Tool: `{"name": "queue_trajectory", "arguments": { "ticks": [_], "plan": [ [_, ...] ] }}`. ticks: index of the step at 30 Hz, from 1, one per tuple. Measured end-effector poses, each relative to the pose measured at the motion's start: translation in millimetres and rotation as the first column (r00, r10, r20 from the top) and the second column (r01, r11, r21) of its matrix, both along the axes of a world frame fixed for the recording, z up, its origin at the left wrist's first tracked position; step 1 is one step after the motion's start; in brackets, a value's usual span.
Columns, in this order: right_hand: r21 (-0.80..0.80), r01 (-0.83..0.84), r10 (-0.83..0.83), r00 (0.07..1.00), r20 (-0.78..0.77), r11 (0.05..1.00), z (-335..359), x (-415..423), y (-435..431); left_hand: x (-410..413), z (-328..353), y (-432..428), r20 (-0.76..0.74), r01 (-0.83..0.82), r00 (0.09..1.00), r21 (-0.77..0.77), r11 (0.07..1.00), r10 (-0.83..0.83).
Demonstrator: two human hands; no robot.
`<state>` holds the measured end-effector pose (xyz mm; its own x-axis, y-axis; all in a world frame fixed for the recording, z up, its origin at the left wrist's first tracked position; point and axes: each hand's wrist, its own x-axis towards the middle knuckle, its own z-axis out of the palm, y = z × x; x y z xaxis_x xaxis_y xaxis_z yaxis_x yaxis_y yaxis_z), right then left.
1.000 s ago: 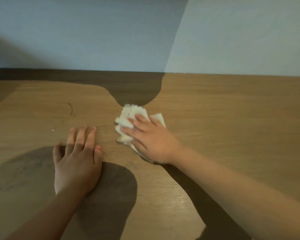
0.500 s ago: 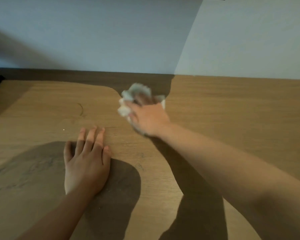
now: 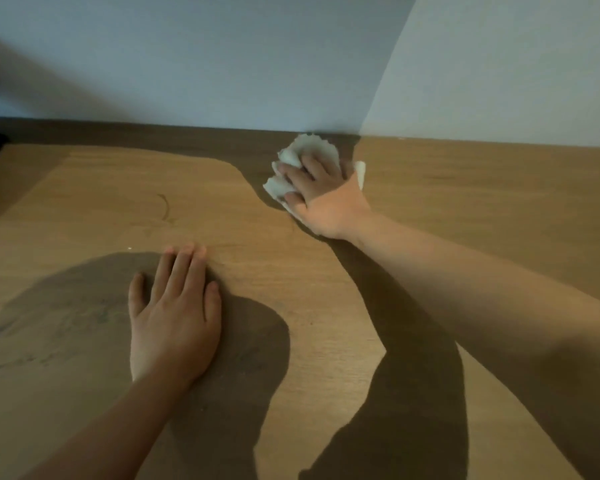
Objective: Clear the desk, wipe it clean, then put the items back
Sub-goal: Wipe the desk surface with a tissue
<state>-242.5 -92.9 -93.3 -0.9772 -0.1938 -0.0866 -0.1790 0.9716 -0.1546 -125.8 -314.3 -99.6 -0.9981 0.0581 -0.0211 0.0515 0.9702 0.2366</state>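
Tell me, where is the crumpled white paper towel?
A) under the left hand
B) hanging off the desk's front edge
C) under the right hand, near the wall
C: the crumpled white paper towel sits under the right hand, which presses it on the brown wooden desk near the pale wall; the left hand lies flat on bare wood.
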Motion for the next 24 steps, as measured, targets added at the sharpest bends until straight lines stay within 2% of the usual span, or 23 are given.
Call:
{"name": "queue_trajectory", "arguments": {
  "ticks": [2,4,6,7,9,11,12,15,17,19,21,22,23,24],
  "plan": [
    [-0.017,-0.255,0.255,0.967,0.012,0.967,3,54,2,0,0,0,-0.002,-0.001,1.000,-0.001,1.000,0.001],
    [-0.023,-0.524,0.524,0.852,-0.001,0.852,6,113,4,0,-1,0,-0.001,-0.002,1.000,-0.006,1.000,0.002],
    [-0.033,-0.621,0.621,0.784,0.003,0.783,9,126,17,-1,-2,0,-0.002,0.008,1.000,-0.015,1.000,-0.009],
    [-0.035,-0.576,0.577,0.817,0.013,0.817,9,112,23,0,-2,0,-0.004,0.016,1.000,-0.017,1.000,-0.016],
    [-0.061,-0.286,0.289,0.956,0.044,0.956,12,66,33,1,-1,0,-0.007,0.028,1.000,-0.017,0.999,-0.028],
    [-0.029,-0.044,0.045,0.998,0.045,0.999,12,27,35,1,-1,0,-0.003,0.026,1.000,-0.016,1.000,-0.026],
    [-0.006,0.012,-0.012,0.999,0.045,1.000,11,20,32,1,-1,0,0.002,0.022,1.000,-0.020,1.000,-0.022],
    [-0.030,-0.055,0.057,0.996,0.065,0.998,6,59,14,-1,-1,1,0.035,0.023,0.999,-0.079,0.997,-0.021],
    [-0.020,-0.203,0.204,0.979,0.030,0.979,5,111,3,-2,-1,1,0.044,0.040,0.998,-0.140,0.989,-0.034],
    [-0.002,-0.377,0.376,0.926,-0.031,0.926,7,168,-9,-1,1,1,0.066,0.068,0.996,-0.171,0.983,-0.058],
    [-0.027,-0.495,0.495,0.869,-0.024,0.868,6,199,-9,0,2,0,0.123,0.101,0.989,-0.180,0.978,-0.080],
    [-0.061,-0.504,0.504,0.863,-0.015,0.861,8,202,-2,2,3,0,0.144,0.128,0.984,-0.186,0.974,-0.102],
    [-0.124,-0.440,0.438,0.898,-0.040,0.889,11,197,9,5,4,-1,0.161,0.163,0.978,-0.191,0.968,-0.133],
    [-0.202,-0.278,0.276,0.960,-0.039,0.939,14,189,24,10,5,-5,0.176,0.201,0.970,-0.196,0.960,-0.167]
  ]
}}
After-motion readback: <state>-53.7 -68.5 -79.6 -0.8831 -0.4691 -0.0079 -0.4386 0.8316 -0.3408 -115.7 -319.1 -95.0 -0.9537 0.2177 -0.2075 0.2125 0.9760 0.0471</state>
